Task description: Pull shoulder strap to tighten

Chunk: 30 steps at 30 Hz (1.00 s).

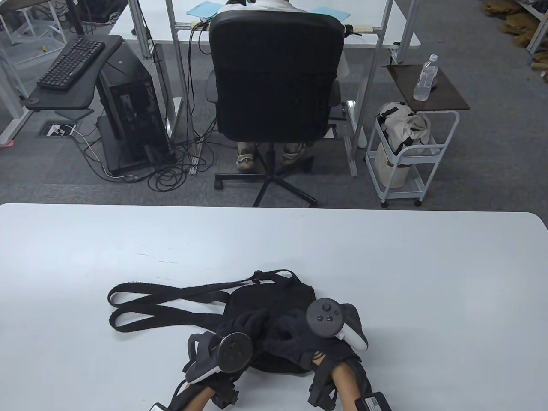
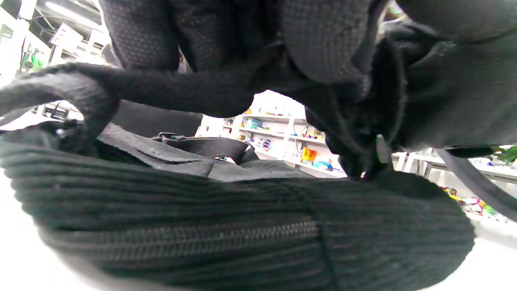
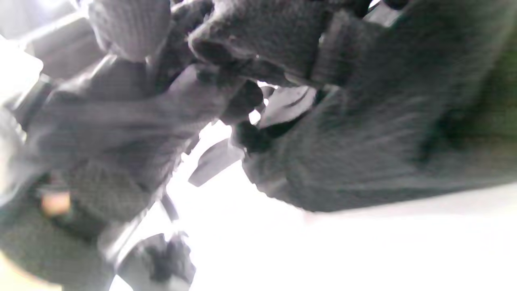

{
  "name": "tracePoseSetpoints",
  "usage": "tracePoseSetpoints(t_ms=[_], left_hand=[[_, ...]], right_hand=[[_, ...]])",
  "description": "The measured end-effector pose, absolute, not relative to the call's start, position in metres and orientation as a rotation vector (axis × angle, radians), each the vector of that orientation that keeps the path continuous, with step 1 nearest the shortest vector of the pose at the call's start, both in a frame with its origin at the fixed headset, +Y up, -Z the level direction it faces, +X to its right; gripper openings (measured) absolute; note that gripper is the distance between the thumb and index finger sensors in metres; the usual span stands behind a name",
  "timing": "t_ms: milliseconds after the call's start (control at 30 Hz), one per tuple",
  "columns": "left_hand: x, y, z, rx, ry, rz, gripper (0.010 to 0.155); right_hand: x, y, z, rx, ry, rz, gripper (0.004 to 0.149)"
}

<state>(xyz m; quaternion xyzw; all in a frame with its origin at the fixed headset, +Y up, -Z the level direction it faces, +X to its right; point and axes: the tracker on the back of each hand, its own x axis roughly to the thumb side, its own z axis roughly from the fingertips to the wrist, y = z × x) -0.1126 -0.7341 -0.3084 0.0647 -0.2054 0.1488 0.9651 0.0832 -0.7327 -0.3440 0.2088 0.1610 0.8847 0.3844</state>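
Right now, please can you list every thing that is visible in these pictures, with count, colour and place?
bag: one, black, near table edge, under both hands
straps: two loops, black, lying left of the bag
table: one, white, foreground
chair: one, black, beyond the table, a person seated in it
keyboard: one, black, far left stand
computer: one, black, floor beside the keyboard stand
bottle: one, clear, brown top of the cart
cart: one, white, far right, holding a beige bag
left hand: black glove, on the bag
right hand: black glove, on the bag
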Motion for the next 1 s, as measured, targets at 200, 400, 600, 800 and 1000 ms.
tracePoseSetpoints(t_ms=[200, 400, 600, 800, 1000], left_hand=[[-0.112, -0.737, -0.308, 0.12, -0.432, 0.223, 0.069], [-0.112, -0.734, -0.307, 0.129, -0.434, 0.188, 0.064], [-0.117, -0.727, -0.305, 0.202, -0.448, 0.166, 0.063], [-0.133, -0.731, -0.31, 0.194, -0.476, 0.251, 0.062], [-0.124, -0.738, -0.308, 0.195, -0.461, 0.183, 0.063]], right_hand=[[0.073, -0.732, -0.345, 0.542, 0.43, 2.313, 0.035], [0.076, -0.73, -0.343, 0.561, 0.414, 2.297, 0.033], [0.084, -0.729, -0.342, 0.563, 0.346, 2.337, 0.033], [0.126, -0.733, -0.345, 0.531, 0.33, 2.233, 0.033], [0.12, -0.722, -0.338, 0.492, 0.216, 2.218, 0.069]])
